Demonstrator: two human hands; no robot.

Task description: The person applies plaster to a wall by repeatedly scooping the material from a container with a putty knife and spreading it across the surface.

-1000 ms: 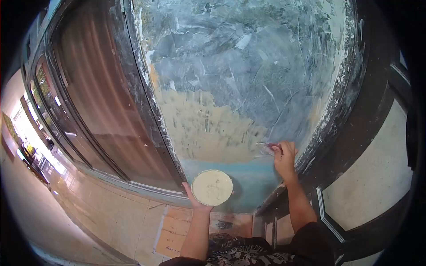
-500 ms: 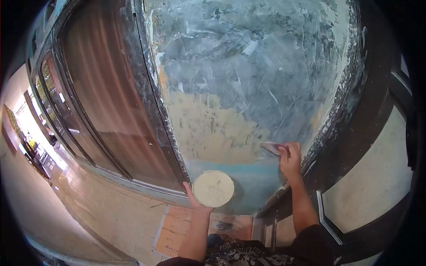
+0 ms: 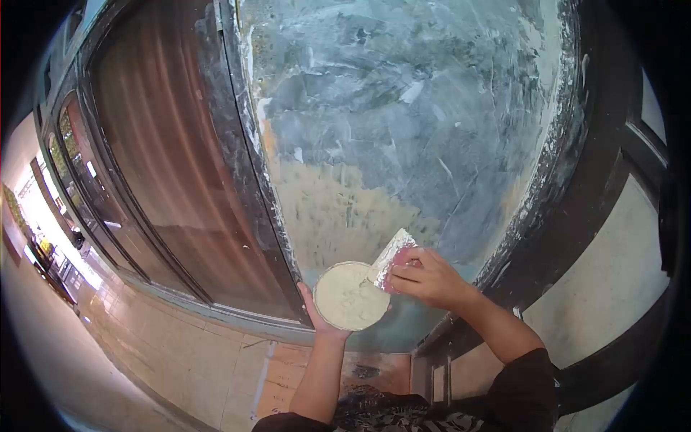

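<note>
A round container (image 3: 348, 306) full of pale cream paste rests in my left hand (image 3: 321, 318), whose thumb shows at its left side and fingers lie beneath it. Between the fingers of my right hand (image 3: 426, 278) is a putty scraper (image 3: 394, 261) with a pink grip and a paste-smeared blade. One corner of the blade touches the paste at the container's right side. Behind both stands a wall panel (image 3: 403, 122), blue-grey and streaked, with a beige coated patch (image 3: 331, 209) at its lower left.
A dark-framed glass door with a brown curtain (image 3: 173, 144) stands on the left. Dark wooden framing (image 3: 604, 180) runs along the right. Cardboard (image 3: 281, 378) lies on the tiled floor (image 3: 180, 360) below.
My right hand has moved left and down from the wall to the container, turning the scraper's blade upward. The paste surface now has a groove near its right side.
</note>
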